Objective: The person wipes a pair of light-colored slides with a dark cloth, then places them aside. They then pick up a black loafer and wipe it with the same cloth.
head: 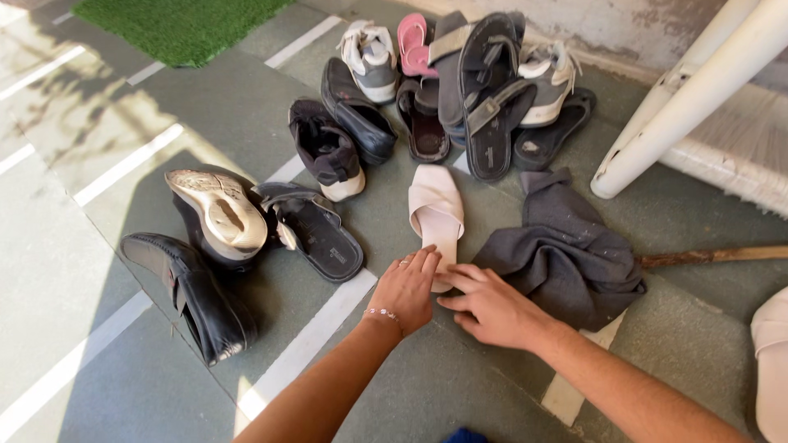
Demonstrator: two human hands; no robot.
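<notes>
Two bare hands meet at the heel end of a pale cream open-toed slide sandal lying on the grey-green painted floor at the centre of the frame. The left hand, with a ring and a thin bead bracelet, rests its fingers loosely spread on the sandal's near edge; they touch it without closing around it. The right hand, just beside it, lies with its fingers part-curled against the same end, and whether they grip it cannot be told.

Right of the sandal, touching the right hand's side, lies a crumpled dark grey cloth. At centre left sit a black strapped sandal, an overturned shoe with a worn beige sole and a black leather loafer. A heap of footwear fills the upper centre, among it a black slip-on shoe, a white and grey sneaker and a pink slipper. A patch of green artificial turf shows in the upper left, white poles in the upper right, and a wooden stick at the right edge.
</notes>
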